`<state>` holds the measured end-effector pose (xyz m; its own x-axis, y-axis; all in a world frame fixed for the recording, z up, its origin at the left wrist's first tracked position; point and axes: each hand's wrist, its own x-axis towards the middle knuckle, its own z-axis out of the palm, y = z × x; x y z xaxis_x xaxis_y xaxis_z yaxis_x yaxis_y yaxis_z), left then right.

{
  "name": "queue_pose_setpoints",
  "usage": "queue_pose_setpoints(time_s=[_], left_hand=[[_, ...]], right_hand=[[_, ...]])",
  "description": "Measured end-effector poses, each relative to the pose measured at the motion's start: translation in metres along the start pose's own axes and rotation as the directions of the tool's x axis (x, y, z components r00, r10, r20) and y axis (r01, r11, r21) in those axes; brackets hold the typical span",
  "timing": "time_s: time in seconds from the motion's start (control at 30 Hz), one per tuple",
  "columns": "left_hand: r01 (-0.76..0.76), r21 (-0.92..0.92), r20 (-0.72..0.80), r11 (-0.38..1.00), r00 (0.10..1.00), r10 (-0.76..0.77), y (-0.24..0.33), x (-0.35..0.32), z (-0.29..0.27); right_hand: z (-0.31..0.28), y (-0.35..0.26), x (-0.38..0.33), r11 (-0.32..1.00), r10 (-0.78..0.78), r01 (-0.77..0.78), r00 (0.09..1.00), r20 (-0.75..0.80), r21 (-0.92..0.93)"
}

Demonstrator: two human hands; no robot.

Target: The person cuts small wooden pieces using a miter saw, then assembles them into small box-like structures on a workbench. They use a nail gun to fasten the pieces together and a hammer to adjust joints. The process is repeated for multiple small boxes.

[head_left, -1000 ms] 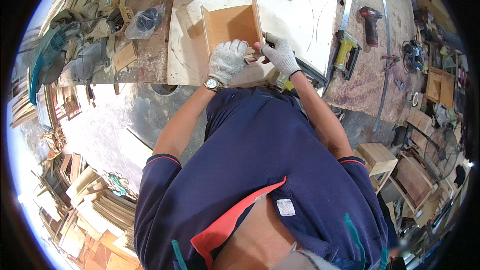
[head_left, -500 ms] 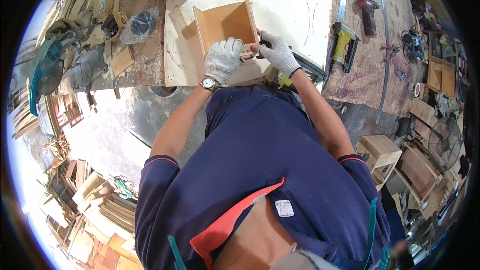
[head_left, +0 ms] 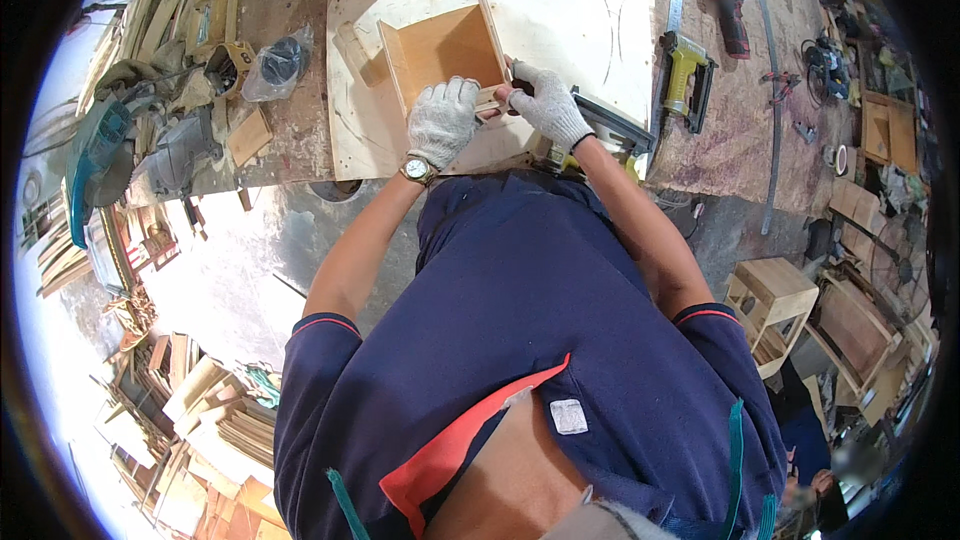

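Both gloved hands have shifted a little toward the near edge of the plywood box [head_left: 445,48] since the earlier frames, and the box itself has turned slightly on the pale plywood sheet [head_left: 590,30], though the grip looks much the same. From the head camera, the only view, the left hand [head_left: 442,120] curls over the box's near edge, fingers closed on the wood, a wristwatch [head_left: 418,169] showing at the cuff. The right hand [head_left: 545,105] pinches closed on a thin wooden strip [head_left: 490,100] just beside the left hand, pressing it against that same near edge. The box stands open-faced toward the camera, with a floor panel and two upright side walls already joined; the near side appears to be the part in hand, so my judgement is that the carcass is mostly assembled and this piece is not yet fastened. A yellow nail gun [head_left: 685,75] lies on the workbench [head_left: 720,140] to the right, apart from both hands, with a red cordless drill [head_left: 730,15] beyond it. At the left sit a teal mitre saw [head_left: 100,165] and wood offcuts [head_left: 160,10]; a finished-looking wooden stool [head_left: 772,305] stands on the floor at lower right.
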<state>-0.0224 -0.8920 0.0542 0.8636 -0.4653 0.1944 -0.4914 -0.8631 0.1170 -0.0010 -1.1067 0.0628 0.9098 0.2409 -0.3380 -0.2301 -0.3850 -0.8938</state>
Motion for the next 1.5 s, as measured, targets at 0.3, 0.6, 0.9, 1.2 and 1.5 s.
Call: queue_pose_setpoints(time_s=[0.3, 0.6, 0.9, 1.2, 1.5], left_hand=[[-0.014, 0.034, 0.033, 0.999, 0.999, 0.013, -0.001, 0.011, -0.009], [-0.006, 0.081, 0.079, 0.997, 0.997, 0.0, 0.002, 0.005, -0.007], [0.005, 0.113, 0.083, 0.994, 0.996, -0.014, -0.002, 0.0, -0.003], [-0.016, 0.1, 0.092, 0.995, 0.996, 0.007, -0.005, 0.001, -0.006], [-0.005, 0.121, 0.13, 0.993, 0.991, -0.011, -0.004, 0.0, -0.009]], right_hand=[[-0.014, -0.01, -0.024, 0.998, 0.042, -0.049, 0.985, -0.165, -0.037], [-0.035, 0.055, -0.136, 0.627, 0.113, -0.119, 0.992, -0.061, -0.77], [-0.105, -0.024, -0.12, 0.882, 0.124, -0.129, 0.991, -0.041, -0.453], [-0.116, 0.023, -0.069, 0.772, 0.176, -0.221, 0.975, 0.134, 0.596], [-0.089, 0.056, -0.047, 0.666, 0.119, -0.289, 0.951, 0.285, 0.688]])
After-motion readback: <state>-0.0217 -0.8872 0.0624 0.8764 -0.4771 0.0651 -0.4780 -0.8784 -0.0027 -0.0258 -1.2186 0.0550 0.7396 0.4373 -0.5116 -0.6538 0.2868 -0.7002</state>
